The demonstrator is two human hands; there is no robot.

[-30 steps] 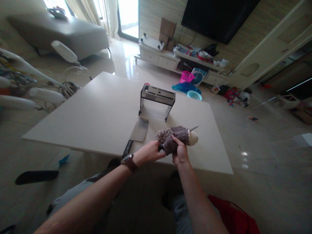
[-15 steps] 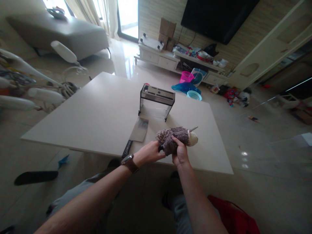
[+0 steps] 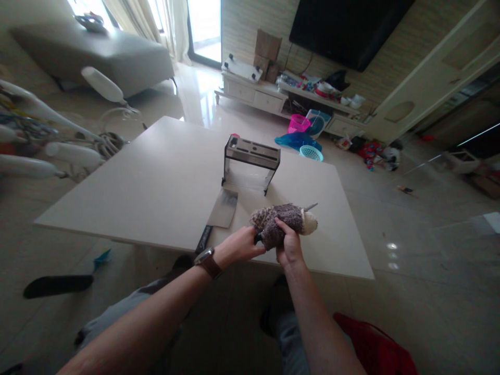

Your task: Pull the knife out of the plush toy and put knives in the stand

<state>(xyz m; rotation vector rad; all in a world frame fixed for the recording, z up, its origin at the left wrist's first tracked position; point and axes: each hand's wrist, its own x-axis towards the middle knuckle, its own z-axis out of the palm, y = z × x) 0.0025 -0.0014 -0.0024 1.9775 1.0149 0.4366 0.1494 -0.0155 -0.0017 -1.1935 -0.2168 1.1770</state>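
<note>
My left hand (image 3: 244, 244), with a watch on its wrist, is closed around the black handle of a knife (image 3: 311, 207). Only a bit of that handle and the narrow metal tip show; the rest of the blade is hidden in a fuzzy brown-grey cloth (image 3: 287, 216) with a cream end. From the other side, my right hand (image 3: 289, 247) grips the cloth, thumb on top. Left of the hands, a cleaver (image 3: 224, 208) lies flat, its black handle toward me. Behind it stands a knife holder (image 3: 253, 151) with a slotted metal top and clear front.
All this is at the near side of a white table (image 3: 148, 177). A red bag or cloth (image 3: 375, 346) is low on the right. Beyond the table are a pink basket (image 3: 299, 123), a light-blue basket (image 3: 311, 152) and a TV cabinet (image 3: 253, 96). White lamp shades (image 3: 102, 85) hang at left.
</note>
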